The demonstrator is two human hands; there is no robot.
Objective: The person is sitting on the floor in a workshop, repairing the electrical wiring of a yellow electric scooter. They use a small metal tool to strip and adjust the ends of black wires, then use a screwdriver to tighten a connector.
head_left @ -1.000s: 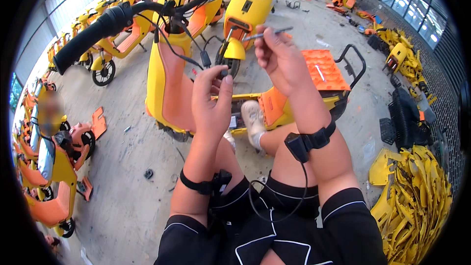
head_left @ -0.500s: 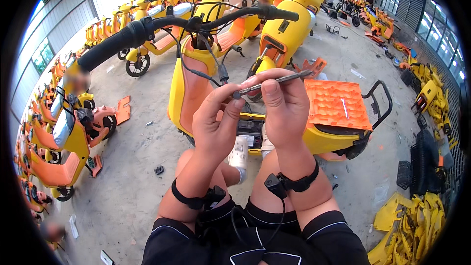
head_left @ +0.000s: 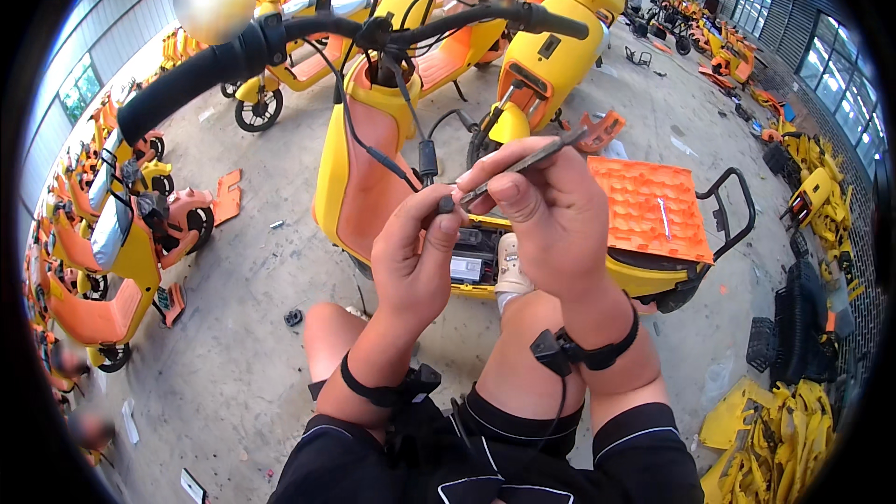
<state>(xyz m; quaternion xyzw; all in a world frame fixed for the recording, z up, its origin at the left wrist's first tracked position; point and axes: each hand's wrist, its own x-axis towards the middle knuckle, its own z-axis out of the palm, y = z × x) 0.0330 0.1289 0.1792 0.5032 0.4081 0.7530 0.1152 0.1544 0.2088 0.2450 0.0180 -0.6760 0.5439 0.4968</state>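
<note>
My left hand [head_left: 415, 261] pinches a small dark round piece [head_left: 446, 204] between thumb and index finger. My right hand [head_left: 551, 224] holds a thin dark metal tool [head_left: 543, 153] slantwise, its lower end at the piece in my left hand. Both hands are in front of a yellow scooter [head_left: 331, 187] with an orange inner panel, black handlebar [head_left: 201, 75] and hanging cables with a black connector [head_left: 427, 157]. Below my hands, its floorboard compartment shows a silver box [head_left: 464, 269]. An orange textured tray [head_left: 644, 187] rests on its rear, with a wrench [head_left: 665, 216] on it.
My foot in a beige clog [head_left: 511, 261] stands by the scooter. Rows of yellow scooters [head_left: 551, 37] stand behind and to the left [head_left: 121, 299]. Piles of yellow panels [head_left: 765, 439] and black parts [head_left: 798, 308] lie along the right wall. Loose orange pieces [head_left: 227, 196] lie on the concrete floor.
From a second ago my right hand has come down to my left, bringing the tool onto the piece. Since half a second ago both hands sit slightly lower and one foot has shifted.
</note>
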